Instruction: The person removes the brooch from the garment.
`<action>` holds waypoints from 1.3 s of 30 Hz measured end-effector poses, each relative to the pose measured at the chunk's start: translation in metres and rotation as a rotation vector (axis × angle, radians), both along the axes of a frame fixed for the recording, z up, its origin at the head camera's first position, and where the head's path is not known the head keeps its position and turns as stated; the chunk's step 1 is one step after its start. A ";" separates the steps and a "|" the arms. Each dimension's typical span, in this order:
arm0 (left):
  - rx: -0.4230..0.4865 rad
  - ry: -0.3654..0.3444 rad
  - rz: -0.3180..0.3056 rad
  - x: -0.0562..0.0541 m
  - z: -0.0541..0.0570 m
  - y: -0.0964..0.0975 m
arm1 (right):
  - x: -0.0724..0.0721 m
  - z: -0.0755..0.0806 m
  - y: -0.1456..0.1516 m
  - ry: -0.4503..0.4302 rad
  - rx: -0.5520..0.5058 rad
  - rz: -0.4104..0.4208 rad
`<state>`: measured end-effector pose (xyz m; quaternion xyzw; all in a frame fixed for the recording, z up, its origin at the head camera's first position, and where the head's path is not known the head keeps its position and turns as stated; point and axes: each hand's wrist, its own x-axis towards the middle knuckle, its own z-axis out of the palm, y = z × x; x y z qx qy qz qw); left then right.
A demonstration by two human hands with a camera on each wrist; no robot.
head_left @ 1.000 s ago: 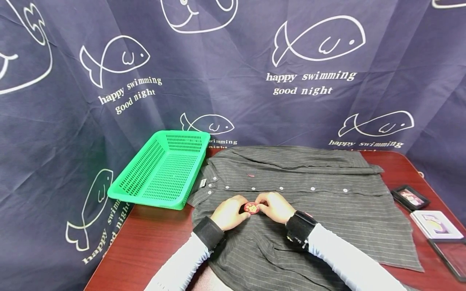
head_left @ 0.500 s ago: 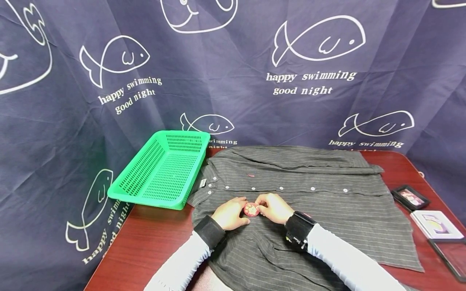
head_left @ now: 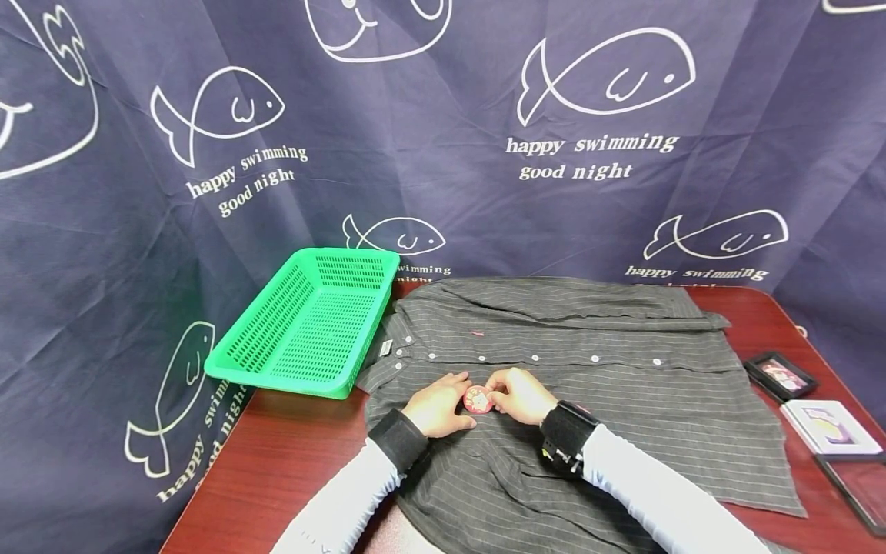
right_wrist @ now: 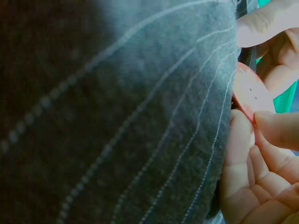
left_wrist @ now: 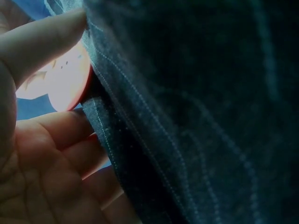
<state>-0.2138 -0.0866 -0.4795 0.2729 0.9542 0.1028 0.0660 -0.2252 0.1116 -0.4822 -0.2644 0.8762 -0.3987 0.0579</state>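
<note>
A round red badge with a yellow-and-white design lies against the dark pinstriped shirt. My right hand pinches its right edge; thumb and forefinger meet on that rim in the right wrist view, where the badge stands slightly off the cloth. On the other side my left hand rests on the shirt, thumb and fingers spread around the badge without gripping it. Seen from the left wrist, the left thumb touches the cloth. The back of the badge is hidden.
A green plastic basket stands at the left, partly beside the shirt collar. Along the right edge of the red-brown table lie a black-framed picture, a white-framed picture and a dark frame. A patterned curtain hangs behind.
The left thumb and fingers have parted from the badge's left edge and spread wider. The badge's face has turned slightly. My right hand keeps hold of the badge in nearly the same place.
</note>
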 end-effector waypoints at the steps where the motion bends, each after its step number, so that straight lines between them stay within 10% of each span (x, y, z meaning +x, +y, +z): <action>1: -0.002 -0.002 0.000 0.000 0.000 0.000 | 0.000 0.000 0.000 -0.005 -0.005 0.005; 39: 0.002 -0.014 0.021 -0.002 -0.003 -0.002 | -0.001 0.002 0.009 -0.149 -0.047 0.086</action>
